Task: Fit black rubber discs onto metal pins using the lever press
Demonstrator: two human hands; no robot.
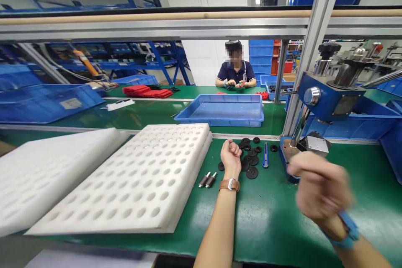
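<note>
My left hand (pixel 231 157), with a brown watch strap at the wrist, rests over the green bench with its fingers curled closed. Anything inside them is hidden. Just to its right lie several black plastic gears and discs (pixel 252 172). Two dark rollers with pale shafts (pixel 207 179) lie to its left. My right hand (pixel 323 186), wearing a blue wristband, is raised in front of the hand press (pixel 329 96) and smeared by motion. Its fingers look bent, but what they hold cannot be made out. A blue utility knife (pixel 265 155) lies between the hands.
White foam trays with rows of round holes (pixel 135 184) cover the left side. A shallow blue bin (pixel 220 122) stands beyond my left hand. More blue bins (pixel 351 127) sit behind the press. A metal post (pixel 314 42) rises beside it. A co-worker (pixel 236 71) sits opposite.
</note>
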